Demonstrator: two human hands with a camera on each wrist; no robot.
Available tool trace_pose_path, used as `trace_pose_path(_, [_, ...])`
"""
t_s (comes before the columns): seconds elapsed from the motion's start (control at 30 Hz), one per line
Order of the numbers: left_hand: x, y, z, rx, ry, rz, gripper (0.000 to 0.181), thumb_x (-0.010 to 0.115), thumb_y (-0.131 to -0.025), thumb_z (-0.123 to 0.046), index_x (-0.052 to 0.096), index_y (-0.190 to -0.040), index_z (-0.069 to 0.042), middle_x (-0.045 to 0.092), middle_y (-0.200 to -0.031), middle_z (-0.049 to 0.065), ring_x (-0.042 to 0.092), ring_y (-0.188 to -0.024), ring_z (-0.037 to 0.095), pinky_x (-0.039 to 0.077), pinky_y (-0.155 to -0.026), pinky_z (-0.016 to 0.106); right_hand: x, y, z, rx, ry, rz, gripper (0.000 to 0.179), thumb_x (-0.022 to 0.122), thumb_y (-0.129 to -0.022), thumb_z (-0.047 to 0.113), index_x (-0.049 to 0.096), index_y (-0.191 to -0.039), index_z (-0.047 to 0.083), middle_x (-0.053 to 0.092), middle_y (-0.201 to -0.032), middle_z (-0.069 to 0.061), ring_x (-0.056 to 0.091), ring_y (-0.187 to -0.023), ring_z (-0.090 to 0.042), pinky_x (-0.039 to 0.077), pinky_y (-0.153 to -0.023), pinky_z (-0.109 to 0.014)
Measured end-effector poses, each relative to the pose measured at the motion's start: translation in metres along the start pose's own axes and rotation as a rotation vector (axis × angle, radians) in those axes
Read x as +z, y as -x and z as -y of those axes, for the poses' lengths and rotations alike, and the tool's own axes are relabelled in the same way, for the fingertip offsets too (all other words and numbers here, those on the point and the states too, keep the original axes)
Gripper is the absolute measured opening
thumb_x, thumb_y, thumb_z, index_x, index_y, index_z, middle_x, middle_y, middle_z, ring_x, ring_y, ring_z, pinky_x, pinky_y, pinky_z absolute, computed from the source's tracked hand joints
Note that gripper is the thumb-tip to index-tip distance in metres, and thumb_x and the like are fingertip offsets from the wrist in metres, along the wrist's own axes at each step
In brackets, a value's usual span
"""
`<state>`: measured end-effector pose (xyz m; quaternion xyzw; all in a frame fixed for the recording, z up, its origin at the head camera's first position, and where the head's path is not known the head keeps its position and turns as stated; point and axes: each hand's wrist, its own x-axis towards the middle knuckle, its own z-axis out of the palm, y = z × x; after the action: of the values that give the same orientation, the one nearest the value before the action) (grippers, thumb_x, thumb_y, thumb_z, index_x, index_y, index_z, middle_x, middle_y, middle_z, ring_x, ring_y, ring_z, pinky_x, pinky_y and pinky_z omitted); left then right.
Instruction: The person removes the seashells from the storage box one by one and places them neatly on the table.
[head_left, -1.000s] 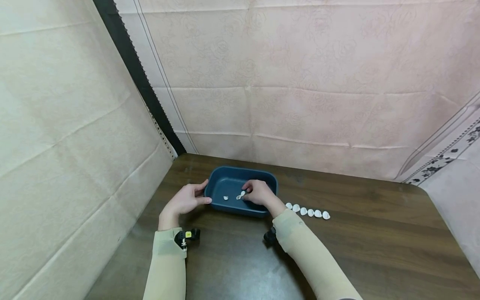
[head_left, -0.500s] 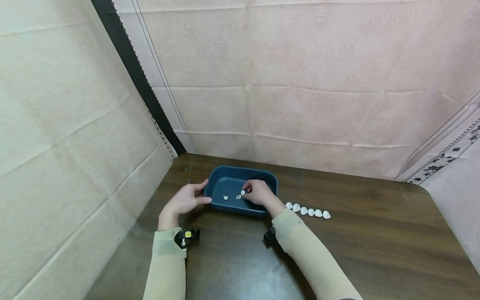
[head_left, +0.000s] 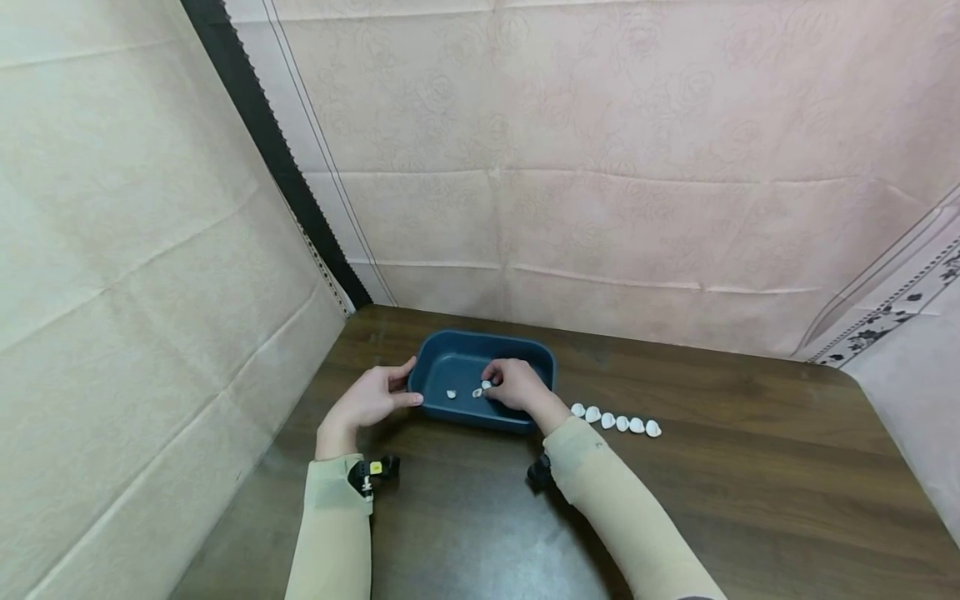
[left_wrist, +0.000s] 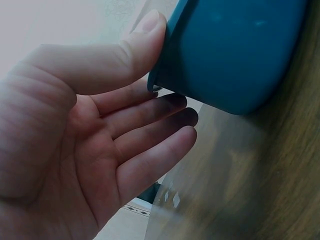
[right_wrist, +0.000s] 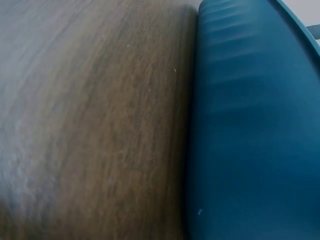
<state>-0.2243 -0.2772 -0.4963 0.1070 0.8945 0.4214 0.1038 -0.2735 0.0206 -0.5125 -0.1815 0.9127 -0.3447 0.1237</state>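
Observation:
A dark blue tray point(head_left: 450, 371) stands on the table. My left hand point(head_left: 367, 398) is at its left end, the thumb touching the rim near the front corner and the other fingers fairly straight beside the back of that end. Inside the tray, my right hand point(head_left: 517, 385) pinches a small white shell point(head_left: 486, 385) low over the bottom. Beside that shell lies a second small shell point(head_left: 477, 393), and a third shell point(head_left: 451, 394) lies farther left. In the right wrist view only the tray's outer wall point(right_wrist: 250, 130) and the table show; the hand is out of that view.
Several white shells point(head_left: 622, 423) lie in a row on the brown wooden table point(head_left: 750, 450), right of the tray. Pale cloth point(head_left: 637, 167) hangs behind the table and along its left side.
The shell at my right fingertips has tipped slightly, and that hand has shifted only a little. My left hand and the tray hold still.

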Motion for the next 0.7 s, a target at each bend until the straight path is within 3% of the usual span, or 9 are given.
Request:
trace_pose_path(0.23, [0.0005,0.0017,-0.0003,-0.012,0.013,-0.002,0.075,0.078,-0.101,-0.021,0.040,-0.165,-0.009,0.042,-0.167,0.010,0.056,-0.142,0.034,0.045,-0.116,0.054,0.0016,0.0011,0.0016,0.001,0.002,0.009,0.019,0.076,-0.101,0.014,0.075,-0.120,0.013,0.066,-0.100,-0.003,0.058,-0.094,-0.023,0.054,-0.088,-0.042])
trace_pose_path(0.43, [-0.0002,0.0007,-0.0003,-0.011,0.009,-0.002,0.075,0.077,-0.102,-0.021,0.040,-0.165,-0.008,0.042,-0.167,0.011,0.056,-0.141,0.034,0.046,-0.116,0.054,0.0015,0.0019,0.0017,-0.014,0.015,0.015,0.014,0.075,-0.102,0.013,0.077,-0.116,0.013,0.067,-0.096,-0.002,0.059,-0.088,-0.022,0.054,-0.083,-0.040])
trace_pose_path(0.7, [-0.0004,-0.0009,-0.0007,-0.003,0.002,0.000,0.075,0.077,-0.101,-0.021,0.040,-0.164,-0.007,0.042,-0.167,0.011,0.056,-0.141,0.034,0.046,-0.116,0.054,0.0013,0.0006,0.0009,-0.014,0.026,0.027,0.013,0.076,-0.101,0.015,0.077,-0.114,0.012,0.067,-0.095,-0.001,0.060,-0.088,-0.021,0.055,-0.085,-0.039])
